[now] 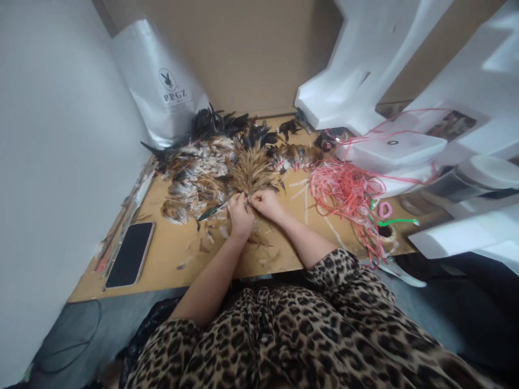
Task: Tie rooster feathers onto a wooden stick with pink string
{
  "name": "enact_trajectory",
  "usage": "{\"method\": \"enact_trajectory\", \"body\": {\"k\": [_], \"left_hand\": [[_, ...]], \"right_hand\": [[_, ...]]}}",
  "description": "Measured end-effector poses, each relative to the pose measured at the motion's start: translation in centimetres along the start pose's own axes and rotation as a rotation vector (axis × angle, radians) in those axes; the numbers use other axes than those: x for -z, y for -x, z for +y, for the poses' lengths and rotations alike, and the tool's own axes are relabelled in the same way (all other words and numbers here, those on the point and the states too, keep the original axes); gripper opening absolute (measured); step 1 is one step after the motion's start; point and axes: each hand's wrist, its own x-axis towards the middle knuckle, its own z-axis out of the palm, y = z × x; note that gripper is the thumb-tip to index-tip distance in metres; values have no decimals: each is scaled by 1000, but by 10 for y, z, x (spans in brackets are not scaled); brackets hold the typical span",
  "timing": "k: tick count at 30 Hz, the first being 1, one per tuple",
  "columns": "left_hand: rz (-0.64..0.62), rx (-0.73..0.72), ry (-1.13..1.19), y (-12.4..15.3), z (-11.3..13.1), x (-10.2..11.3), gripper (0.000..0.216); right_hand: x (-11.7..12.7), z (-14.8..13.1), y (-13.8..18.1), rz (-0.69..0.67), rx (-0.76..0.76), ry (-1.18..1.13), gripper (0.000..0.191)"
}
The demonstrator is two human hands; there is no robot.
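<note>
My left hand (241,217) is closed in a pinch near the table's middle. A long dark green feather (211,212) sticks out from its fingers to the left. Close beside it, my right hand (266,205) also pinches; what lies between its fingertips is too small to make out. The fingertips of both hands nearly meet. Just beyond them fans a bundle of golden-brown feathers (252,168). To the left spreads a heap of brown and white feathers (203,162), with black feathers (219,123) behind.
A phone (130,255) lies at the table's left front. Tangled red plastic strings (340,186) cover the right side, near a pink ring (385,209) and a green strip (397,221). A silver-white bag (158,86) stands behind left. White machine-like parts (344,70) overhang the right.
</note>
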Motion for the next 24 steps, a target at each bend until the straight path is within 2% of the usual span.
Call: {"method": "enact_trajectory", "body": {"k": [4,6,11,14,20,24], "left_hand": [[76,-168,130,1,14,10,41],[51,-228,251,-1,21,13,39],[-81,-73,553,-13,20,4,35],[-106,34,672,-21,11,-3,34],[-135,150,789,-27,-5,-8,33],[-175,146,796,-27,-10,-9,32]], "right_hand": [[1,1,-2,-39,12,-45,19],[2,1,-2,-67,19,-67,19],[8,-1,-1,-149,51,-179,22],[15,-1,-1,-228,22,-228,23],[36,1,-4,-337,-169,-276,18],[47,1,-4,-322,-204,-330,19]]}}
